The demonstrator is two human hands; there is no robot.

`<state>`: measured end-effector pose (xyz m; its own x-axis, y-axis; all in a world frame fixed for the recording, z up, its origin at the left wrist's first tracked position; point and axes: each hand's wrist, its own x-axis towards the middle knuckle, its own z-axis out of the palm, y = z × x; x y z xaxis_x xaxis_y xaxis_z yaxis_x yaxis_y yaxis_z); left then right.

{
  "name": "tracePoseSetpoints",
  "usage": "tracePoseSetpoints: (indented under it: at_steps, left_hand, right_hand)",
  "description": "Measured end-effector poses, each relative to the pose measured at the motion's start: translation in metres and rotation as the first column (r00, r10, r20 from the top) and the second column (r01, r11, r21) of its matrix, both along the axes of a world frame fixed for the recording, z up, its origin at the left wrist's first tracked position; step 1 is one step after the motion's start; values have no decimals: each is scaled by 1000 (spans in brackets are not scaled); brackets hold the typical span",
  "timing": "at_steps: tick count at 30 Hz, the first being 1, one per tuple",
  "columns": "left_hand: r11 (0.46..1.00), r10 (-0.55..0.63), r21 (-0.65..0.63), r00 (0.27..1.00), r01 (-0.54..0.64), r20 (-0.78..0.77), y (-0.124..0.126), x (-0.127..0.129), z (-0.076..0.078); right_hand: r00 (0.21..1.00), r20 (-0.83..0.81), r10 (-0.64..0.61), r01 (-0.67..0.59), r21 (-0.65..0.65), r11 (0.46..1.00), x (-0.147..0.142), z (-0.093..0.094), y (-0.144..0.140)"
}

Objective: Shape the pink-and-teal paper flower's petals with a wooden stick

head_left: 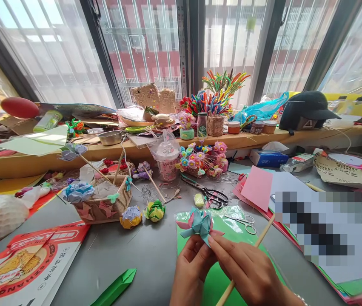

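Observation:
Both hands hold a folded paper flower [201, 222] with light blue inner petals and pink outer ones. My left hand [189, 264] is closed around its underside from the left. From the right, the fingertips of my right hand [247, 265] pinch a lower blue petal. A thin wooden stick [265, 231] slants beneath my right hand; whether the fingers grip it too, I cannot tell. Below both hands lies a green sheet pack [232, 244] in clear plastic. A folded green paper strip [117, 287] rests at the lower left.
Black scissors [217, 197] and small silver scissors [250, 224] lie beyond the flower. To the left are a yellow-green paper flower [154, 211], a purple-yellow one [131, 216] and a decorated box [101, 208]. Paper sheets [308, 182] are stacked on the right.

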<state>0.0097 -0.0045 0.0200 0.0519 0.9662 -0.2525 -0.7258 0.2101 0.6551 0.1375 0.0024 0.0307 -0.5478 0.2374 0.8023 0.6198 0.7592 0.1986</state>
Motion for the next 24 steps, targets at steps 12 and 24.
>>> tracePoseSetpoints:
  at_steps: [12,24]
  left_hand:
    - [993,55,-102,998,-52,26,0,-1,0]
    - [982,-1,-187,992,25,129,-1,-2,2]
  right_hand:
    - [999,47,-4,3,24,1000,0,2,0]
    - [1000,24,2,-2,16,1000,-3,4,-1]
